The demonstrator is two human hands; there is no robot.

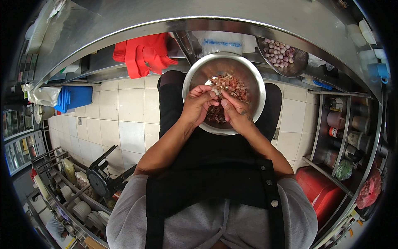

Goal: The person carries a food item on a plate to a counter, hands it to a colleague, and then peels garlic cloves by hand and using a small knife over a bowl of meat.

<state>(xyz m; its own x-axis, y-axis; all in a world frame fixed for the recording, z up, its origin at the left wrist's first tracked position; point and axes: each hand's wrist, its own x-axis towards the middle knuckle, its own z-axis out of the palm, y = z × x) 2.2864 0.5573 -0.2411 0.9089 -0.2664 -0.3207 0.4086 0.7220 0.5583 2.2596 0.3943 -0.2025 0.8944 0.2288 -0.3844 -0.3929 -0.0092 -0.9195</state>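
A wide steel bowl (261,89) rests at my lap between my knees, with reddish-brown papery skins (234,88) heaped inside. Over it, my left hand (196,105) pinches a small pale shallot (215,93) between thumb and fingers. Thumb and fingertips of my right hand (235,112) close on the same shallot from the other side. Fingers partly cover it, so its full shape is hidden. Beyond the bowl at the right, a perforated metal colander (299,64) holds several purplish-white peeled shallots (278,53).
A steel counter (182,14) curves across the front, above a lower shelf with red cloth bags (143,54) and clear plastic packs (224,41). Left stands a blue bin (78,97); behind it, a dish rack (81,207). Jar shelves (346,128) and a red container (317,189) are right.
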